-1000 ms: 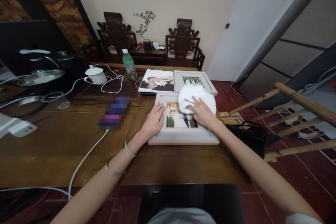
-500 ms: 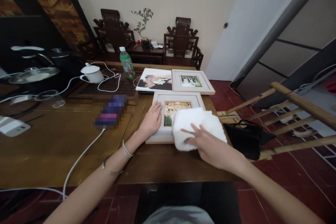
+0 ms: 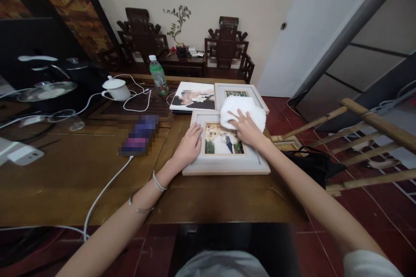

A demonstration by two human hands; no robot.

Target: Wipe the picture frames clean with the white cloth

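A wood-edged picture frame (image 3: 227,165) lies face up near the front of the table, its photo showing in the middle. Along its left border rests my left hand (image 3: 189,143), fingers stretched flat and nothing in them. My right hand (image 3: 247,128) holds a fluffy white cloth (image 3: 243,108) against the frame's upper right part, with fingers spread over it. The cloth hides that corner and overlaps the near side of a second picture frame (image 3: 260,97) behind. Left of that second frame is a white panel with a photo (image 3: 195,96), lying on something dark.
A phone (image 3: 139,136) with a white cable lies left of my left hand. Farther back are a green-labelled bottle (image 3: 158,77), a lidded white cup (image 3: 116,90), a clear plastic cup (image 3: 69,121) and a pot (image 3: 47,95). A bamboo rack (image 3: 377,117) and black bag (image 3: 307,166) stand at right.
My right hand has pushed the white cloth away from me, from the front frame's lower right to its upper right, uncovering the photo. My left hand stays on the frame's left border.
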